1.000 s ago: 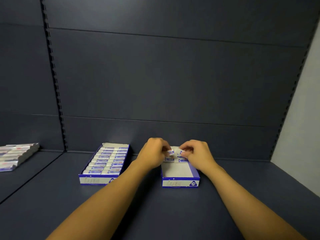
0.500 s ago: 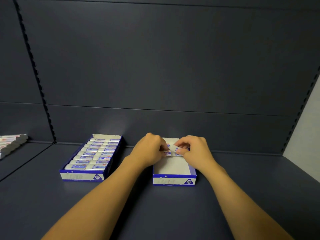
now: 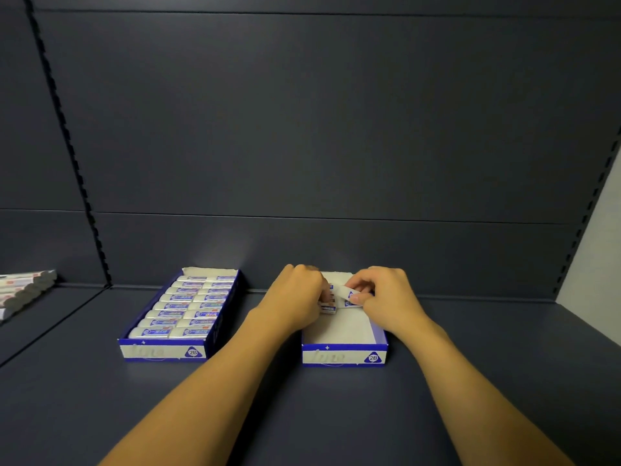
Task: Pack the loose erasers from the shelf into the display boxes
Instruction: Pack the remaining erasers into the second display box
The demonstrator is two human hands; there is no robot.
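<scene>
Left grip: my left hand [image 3: 297, 294] has its fingers curled over the far left of the box, pinching a small stack of white erasers with blue paper sleeves [image 3: 328, 301]; the lowest one shows under my fingertips.
Right grip: my right hand [image 3: 386, 295] pinches one white eraser with a blue sleeve [image 3: 347, 292] between thumb and forefinger, tilted, its left end toward the stack.
Where the erasers are: both handfuls hover at the back end of the right-hand open blue-and-white cardboard display box [image 3: 344, 356], over its bare white floor.
Doing it well: I judge the job here is seating the first row against the back wall. I should lay each eraser flat, long side across the box, sleeve print up, matching the full box. Press it back before letting go, or the row will skew and later rows will not fit.
Risk: the stack in my left grip may slip if I loosen too many fingers at once.
Count, full box: one blue-and-white cardboard display box on the left [image 3: 164, 352], filled two across; I count about eight rows.
Count, box being filled: one, with no row laid flat that I can see.
Count, erasers in hand: one on the right; at left at least two, the rest hidden.
Count, shelf: one dark grey shelf [image 3: 336, 415]; a pile of long white packets [image 3: 23, 290] lies on the next bay at far left, number unclear.
</scene>
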